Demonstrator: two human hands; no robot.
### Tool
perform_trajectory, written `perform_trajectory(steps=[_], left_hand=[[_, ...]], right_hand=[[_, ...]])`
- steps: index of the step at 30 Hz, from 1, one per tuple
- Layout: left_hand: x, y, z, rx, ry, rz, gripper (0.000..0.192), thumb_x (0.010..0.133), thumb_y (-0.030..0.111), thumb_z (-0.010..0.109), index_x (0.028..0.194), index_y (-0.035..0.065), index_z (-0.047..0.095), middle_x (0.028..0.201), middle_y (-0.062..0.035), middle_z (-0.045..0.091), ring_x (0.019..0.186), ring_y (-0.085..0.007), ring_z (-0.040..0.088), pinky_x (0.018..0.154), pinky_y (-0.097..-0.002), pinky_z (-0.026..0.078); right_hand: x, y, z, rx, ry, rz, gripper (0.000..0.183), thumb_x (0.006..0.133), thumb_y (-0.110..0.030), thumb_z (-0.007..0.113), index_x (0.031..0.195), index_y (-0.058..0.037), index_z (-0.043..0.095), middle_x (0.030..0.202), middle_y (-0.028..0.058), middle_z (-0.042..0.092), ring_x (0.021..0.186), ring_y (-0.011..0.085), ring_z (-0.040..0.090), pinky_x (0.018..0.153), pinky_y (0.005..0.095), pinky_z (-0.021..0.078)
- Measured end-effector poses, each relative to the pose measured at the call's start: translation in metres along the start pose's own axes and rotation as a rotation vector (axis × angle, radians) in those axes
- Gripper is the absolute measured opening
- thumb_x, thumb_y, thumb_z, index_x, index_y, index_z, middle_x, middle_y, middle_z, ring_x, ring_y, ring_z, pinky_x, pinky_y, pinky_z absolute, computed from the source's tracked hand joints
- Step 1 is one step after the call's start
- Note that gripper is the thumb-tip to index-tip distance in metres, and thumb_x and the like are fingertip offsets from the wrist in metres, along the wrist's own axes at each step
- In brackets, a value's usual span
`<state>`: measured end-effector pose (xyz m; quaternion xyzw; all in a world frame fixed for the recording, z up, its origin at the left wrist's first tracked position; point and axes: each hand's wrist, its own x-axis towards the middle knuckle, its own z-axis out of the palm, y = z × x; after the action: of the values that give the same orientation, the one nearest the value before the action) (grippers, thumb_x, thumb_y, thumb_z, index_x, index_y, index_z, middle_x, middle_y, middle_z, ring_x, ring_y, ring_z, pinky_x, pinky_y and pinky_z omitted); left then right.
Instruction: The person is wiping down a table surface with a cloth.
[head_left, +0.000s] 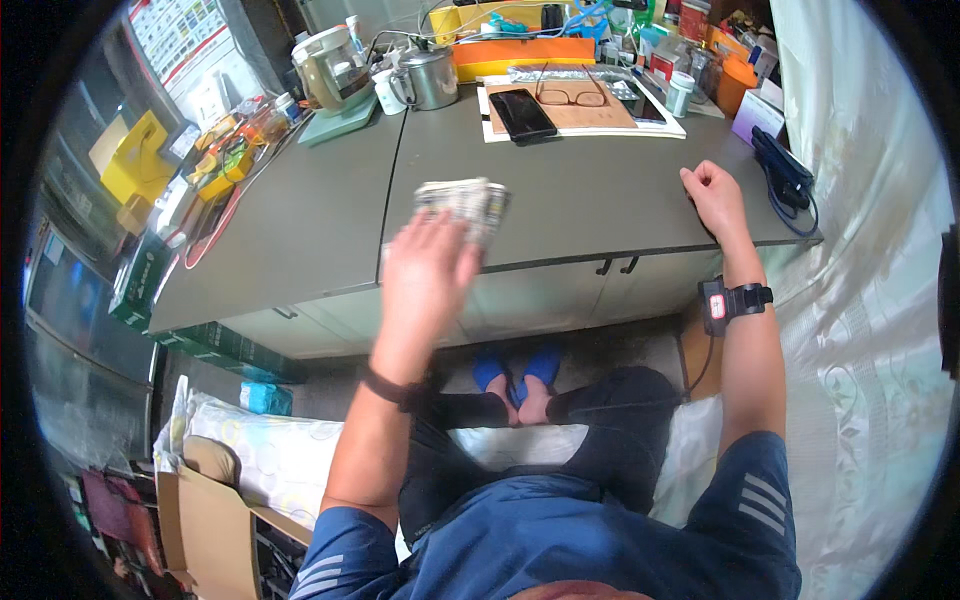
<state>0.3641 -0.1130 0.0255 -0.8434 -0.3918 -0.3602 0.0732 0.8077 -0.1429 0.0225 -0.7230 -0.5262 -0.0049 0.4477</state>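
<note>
My left hand (429, 259) is over the near edge of the grey cabinet top (592, 180), blurred. Its fingers lie on a folded checked cloth (463, 201), pressing it to the surface; the thumb is along the right side. Part of the cloth is hidden under the hand. At the right end of the top, my right hand (716, 196) rests in a loose fist with nothing visible in it. A black device (716, 306) is strapped to that wrist.
Toward the back lie a black phone (523, 115) and eyeglasses (571, 97) on papers. A steel pot (427, 73) and a glass kettle (332, 71) stand back left. A dark blue case (781, 169) lies at the right edge beside a white curtain (840, 315).
</note>
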Motion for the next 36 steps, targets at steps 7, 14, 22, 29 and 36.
perform_trajectory(steps=[7, 14, 22, 29, 36], left_hand=[[-0.019, -0.007, -0.017, -0.102, -0.002, 0.032, 0.03, 0.092, 0.019, 0.07, 0.12, 0.0075, 0.072, 0.134, -0.0124, 0.069, 0.134, -0.0351, 0.058, 0.113, -0.0524, 0.042], [-0.058, -0.122, -0.07, 0.116, 0.037, -0.177, 0.028, 0.096, 0.013, 0.065, 0.122, 0.0033, 0.07, 0.132, -0.017, 0.069, 0.126, -0.0378, 0.062, 0.111, -0.0462, 0.044], [-0.072, -0.184, -0.086, 0.136, 0.091, -0.423, 0.038, 0.105, 0.026, 0.054, 0.128, -0.0016, 0.068, 0.129, -0.0238, 0.068, 0.126, -0.0422, 0.061, 0.11, -0.0472, 0.044], [-0.023, -0.1, -0.04, 0.023, -0.013, -0.253, 0.032, 0.1, 0.019, 0.061, 0.124, -0.0013, 0.07, 0.128, -0.0242, 0.069, 0.127, -0.0436, 0.061, 0.109, -0.0483, 0.047], [0.003, 0.014, 0.008, -0.051, -0.006, 0.015, 0.027, 0.097, 0.022, 0.066, 0.117, 0.0058, 0.073, 0.131, -0.0137, 0.07, 0.132, -0.037, 0.059, 0.112, -0.0485, 0.043]], right_hand=[[0.001, 0.005, 0.002, 0.021, 0.01, 0.012, 0.037, 0.095, -0.03, 0.072, 0.076, -0.0006, 0.06, 0.065, 0.0051, 0.059, 0.062, 0.0131, 0.052, 0.061, 0.0337, 0.0454], [0.0, 0.005, 0.0, 0.017, 0.019, 0.034, 0.038, 0.094, -0.031, 0.072, 0.075, -0.0009, 0.058, 0.065, 0.0058, 0.059, 0.062, 0.0142, 0.052, 0.062, 0.0338, 0.0456], [-0.004, -0.006, 0.0, -0.047, 0.019, 0.025, 0.039, 0.094, -0.033, 0.071, 0.078, -0.0007, 0.058, 0.068, 0.0098, 0.059, 0.063, 0.0184, 0.054, 0.063, 0.0359, 0.0462], [-0.003, 0.0, -0.002, 0.003, 0.0, 0.012, 0.038, 0.094, -0.034, 0.071, 0.079, -0.0014, 0.06, 0.067, 0.0086, 0.06, 0.062, 0.0178, 0.055, 0.062, 0.0361, 0.0465], [0.004, 0.007, 0.005, 0.009, 0.002, 0.032, 0.038, 0.095, -0.034, 0.071, 0.077, -0.0016, 0.06, 0.065, 0.0078, 0.061, 0.061, 0.0161, 0.055, 0.061, 0.0348, 0.0461]])
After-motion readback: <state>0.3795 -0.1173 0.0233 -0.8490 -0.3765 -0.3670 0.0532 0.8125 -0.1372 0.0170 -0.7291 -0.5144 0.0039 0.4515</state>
